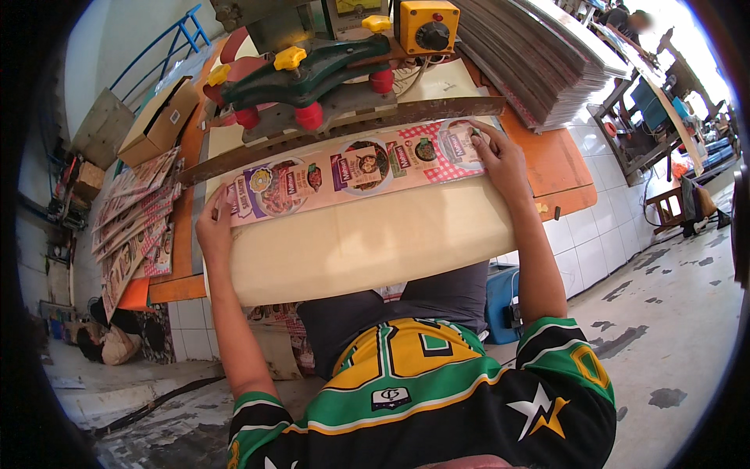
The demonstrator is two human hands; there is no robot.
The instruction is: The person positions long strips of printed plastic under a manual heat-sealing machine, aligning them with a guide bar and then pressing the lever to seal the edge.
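Observation:
A long printed card strip [320, 181] with food pictures and a red checked pattern lies across a cream padded board [375, 238] in front of me. My left hand [214, 223] holds the strip's left end, fingers closed at the edge and partly hidden. At the other end, my right hand [500, 160] has thumb and fingers closed on the strip's far right corner. The strip's far edge runs along a long metal bar [437, 112]. Over the bar stands a machine head with a dark green clamp [320, 74], red feet and yellow knobs.
Left of the board, a messy pile of printed strips [137, 223] sits near an open cardboard box [160, 121]. A tall stack of sheets [539, 59] stands at the back right. A yellow control box [428, 27] with a black dial is on the machine. The orange table edge [558, 176] shows at right.

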